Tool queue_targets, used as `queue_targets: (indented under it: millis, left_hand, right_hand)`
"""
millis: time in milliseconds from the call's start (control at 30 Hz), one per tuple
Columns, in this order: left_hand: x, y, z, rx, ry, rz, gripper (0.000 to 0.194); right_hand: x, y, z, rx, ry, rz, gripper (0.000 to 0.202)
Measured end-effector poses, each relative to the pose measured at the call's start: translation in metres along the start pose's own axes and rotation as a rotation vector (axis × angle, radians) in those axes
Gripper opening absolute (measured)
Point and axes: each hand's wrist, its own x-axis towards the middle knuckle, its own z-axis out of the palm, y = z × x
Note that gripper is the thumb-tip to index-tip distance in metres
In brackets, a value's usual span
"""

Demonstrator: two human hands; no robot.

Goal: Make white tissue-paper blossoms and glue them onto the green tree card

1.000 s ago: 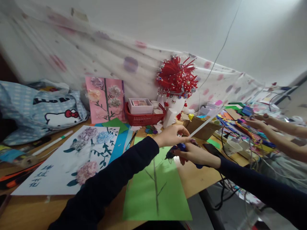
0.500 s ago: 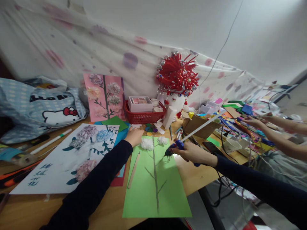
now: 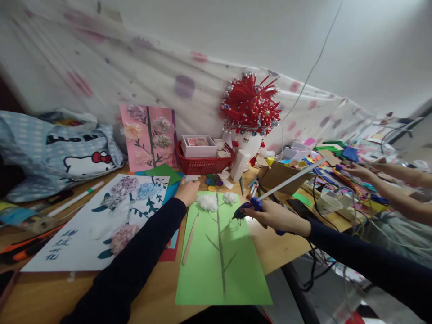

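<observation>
In the head view, my right hand [image 3: 270, 215] is wrapped round a blue glue gun [image 3: 249, 207]. A long white glue stick [image 3: 293, 179] sticks out of its back. Its nozzle points down just above a drawn branch on the green sheet [image 3: 202, 284]. Flat near the sheet's top left corner lies my left hand [image 3: 186, 193], fingers apart, beside white paper pieces [image 3: 192, 178]. Two fluffy white paper flowers, a larger one [image 3: 207, 202] and a smaller one [image 3: 230, 198], sit at the tops of the drawn branches. A pointed wooden stick [image 3: 191, 240] rests on the sheet's left side.
Left lies a white flower picture [image 3: 81, 243]; behind it stand a pink flower picture [image 3: 135, 150] and a checked bag [image 3: 40, 157]. A red basket [image 3: 202, 167] and a red beaded headdress [image 3: 249, 108] are at the back. Another person's hands [image 3: 359, 173] work at right among craft materials.
The view has shifted slightly. The glue gun's nozzle stays close to the same branch, with a small glint at its tip. My left hand has hardly moved.
</observation>
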Motion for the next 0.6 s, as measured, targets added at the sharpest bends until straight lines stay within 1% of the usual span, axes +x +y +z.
queue_targets:
  millis: [100,167,300,400,467,500,567,600]
  left_hand:
    - [-0.001,0.001,0.000,-0.006,0.017,0.012,0.035]
    - [-0.001,0.002,0.000,-0.006,0.024,0.018,0.035]
    - [-0.001,0.002,0.003,0.000,0.019,0.022,0.035]
    - [-0.002,0.000,0.002,0.008,0.013,0.019,0.035]
    - [-0.004,0.003,-0.007,0.024,0.014,0.012,0.032]
    - [-0.006,0.008,-0.015,0.027,0.021,0.008,0.031]
    - [-0.009,0.025,-0.038,-0.017,0.046,0.034,0.030]
    - [-0.010,0.037,-0.052,-0.157,0.068,0.080,0.031]
  right_hand:
    - [0.000,0.005,0.000,0.016,-0.010,-0.037,0.060]
    - [0.001,0.006,0.001,0.009,-0.008,-0.022,0.062]
    - [0.001,0.004,0.002,-0.024,0.006,0.040,0.057]
    - [0.000,0.002,0.001,-0.019,-0.011,0.027,0.056]
    - [-0.001,0.002,-0.001,0.007,-0.019,-0.004,0.057]
    - [-0.002,0.002,-0.002,0.019,-0.020,-0.017,0.058]
    - [-0.003,0.002,-0.003,0.040,-0.025,-0.022,0.057]
    - [-0.002,0.002,-0.003,0.049,-0.030,-0.023,0.057]
